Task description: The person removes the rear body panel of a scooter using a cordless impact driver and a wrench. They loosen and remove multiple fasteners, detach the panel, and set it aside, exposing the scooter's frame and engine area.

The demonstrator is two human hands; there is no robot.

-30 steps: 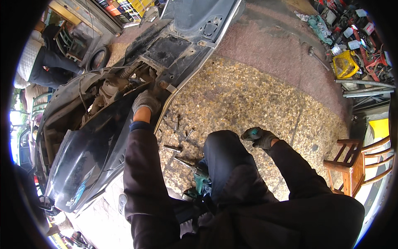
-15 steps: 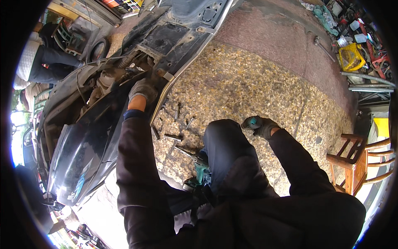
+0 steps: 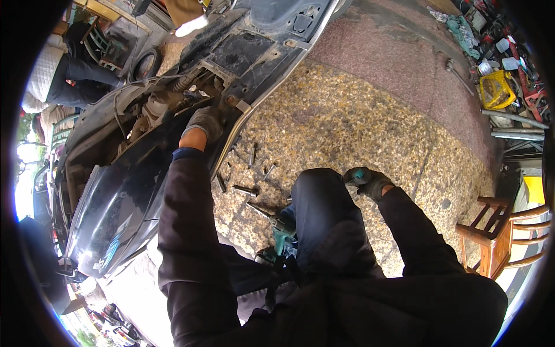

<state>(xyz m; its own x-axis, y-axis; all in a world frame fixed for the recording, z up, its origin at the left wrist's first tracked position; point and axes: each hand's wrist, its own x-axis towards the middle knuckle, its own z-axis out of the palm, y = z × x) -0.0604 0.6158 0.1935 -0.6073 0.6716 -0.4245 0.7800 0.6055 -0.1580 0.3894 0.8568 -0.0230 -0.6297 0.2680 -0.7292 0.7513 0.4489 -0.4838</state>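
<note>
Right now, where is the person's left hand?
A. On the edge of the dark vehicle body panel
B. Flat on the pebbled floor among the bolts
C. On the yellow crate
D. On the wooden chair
A: the gloved left hand rests on the rim of the dark vehicle body panel, while the right hand is by the knee, closed around a small teal-tipped tool.

gloves (image 3: 203, 122) grey | tool handle (image 3: 359, 174) teal | crate (image 3: 497, 89) yellow
</note>
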